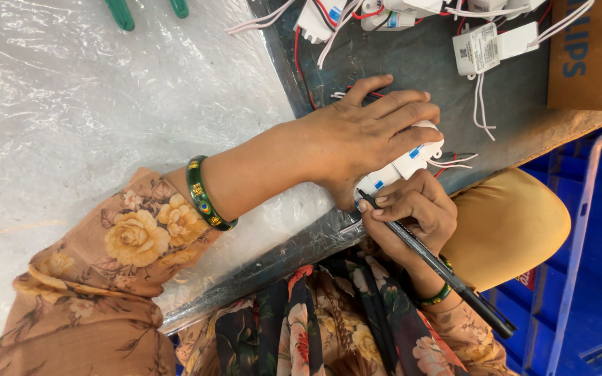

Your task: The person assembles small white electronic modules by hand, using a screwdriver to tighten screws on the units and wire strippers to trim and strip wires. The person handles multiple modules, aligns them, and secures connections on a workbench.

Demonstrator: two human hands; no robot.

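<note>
My left hand lies flat over a small white plastic box with red and white wires, pressing it onto the dark table surface. My right hand grips a black pen, its tip touching the near end of the white box by a blue mark. A green bangle circles my left wrist, and another sits on the right wrist.
Several more white boxes with wires lie at the far side of the table. A cardboard box stands at the right. Clear plastic sheeting covers the left. Green tool handles show at top. A blue crate is below right.
</note>
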